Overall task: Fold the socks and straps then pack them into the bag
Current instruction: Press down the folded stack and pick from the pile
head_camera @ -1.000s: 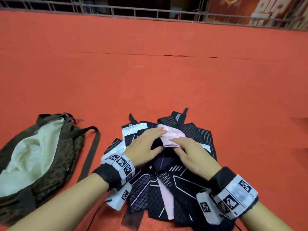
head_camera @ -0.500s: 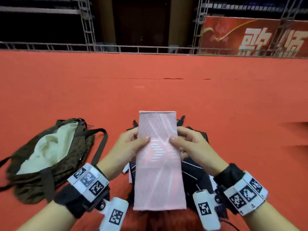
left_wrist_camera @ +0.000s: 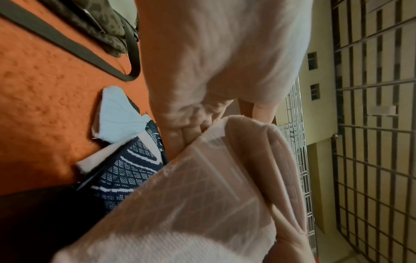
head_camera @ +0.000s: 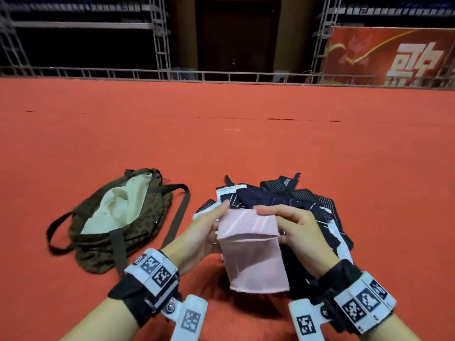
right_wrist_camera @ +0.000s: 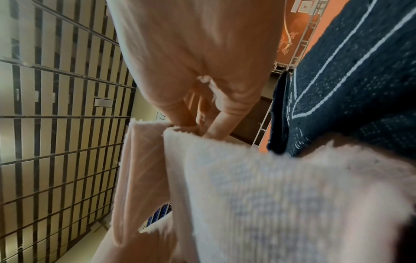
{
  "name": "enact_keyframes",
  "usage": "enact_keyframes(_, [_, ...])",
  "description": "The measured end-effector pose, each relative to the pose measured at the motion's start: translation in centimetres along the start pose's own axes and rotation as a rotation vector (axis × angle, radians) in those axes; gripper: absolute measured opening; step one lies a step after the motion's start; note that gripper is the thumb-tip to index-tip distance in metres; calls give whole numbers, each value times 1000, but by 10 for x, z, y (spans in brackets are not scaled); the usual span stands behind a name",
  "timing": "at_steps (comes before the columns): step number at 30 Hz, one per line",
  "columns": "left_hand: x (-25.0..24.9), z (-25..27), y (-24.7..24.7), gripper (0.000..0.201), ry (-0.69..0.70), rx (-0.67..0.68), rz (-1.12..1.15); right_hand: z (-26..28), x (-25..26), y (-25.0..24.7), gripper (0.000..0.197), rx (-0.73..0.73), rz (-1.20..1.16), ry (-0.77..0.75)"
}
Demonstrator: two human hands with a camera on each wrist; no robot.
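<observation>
Pink sock (head_camera: 253, 254) held above the dark sock pile (head_camera: 307, 207), top edge bent over toward the person. Left hand (head_camera: 197, 232) and right hand (head_camera: 298, 225) pinch its side edges. Bag (head_camera: 118, 217) lies open just left on red floor (head_camera: 246, 143); wide floor beyond.

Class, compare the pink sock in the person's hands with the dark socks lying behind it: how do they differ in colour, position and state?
The pink sock is pale; the dark socks are navy and black with light lines. The pink sock is held up by the left hand and right hand; the dark socks lie on the red carpet. The pink sock's top is bent over in a fold; the dark socks lie heaped, overlapping. All are outside the open bag.
</observation>
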State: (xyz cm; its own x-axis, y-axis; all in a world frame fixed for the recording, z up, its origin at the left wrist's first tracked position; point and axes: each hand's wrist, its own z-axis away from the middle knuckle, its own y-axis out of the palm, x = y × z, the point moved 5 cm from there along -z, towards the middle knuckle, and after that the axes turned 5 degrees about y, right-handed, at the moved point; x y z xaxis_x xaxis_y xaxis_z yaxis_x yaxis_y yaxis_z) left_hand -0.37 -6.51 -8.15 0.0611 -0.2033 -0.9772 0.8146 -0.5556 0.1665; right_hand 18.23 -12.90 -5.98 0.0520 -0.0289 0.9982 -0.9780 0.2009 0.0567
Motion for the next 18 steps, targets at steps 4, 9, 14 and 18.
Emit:
enact_keyframes(4, [0,-1,8,40,33,-20,-105,1,-1,-3,27,21,25,-30])
enact_keyframes(9, [1,-3,5,29,62,-115,-131,-2,-10,-6,38,9,-88,64])
enact_keyframes(14, [3,-6,1,22,123,-157,-164,0,-24,0,24,69,87,134])
enact_keyframes(18, [8,-3,3,25,137,-180,-138,0,-31,1,18,43,72,78])
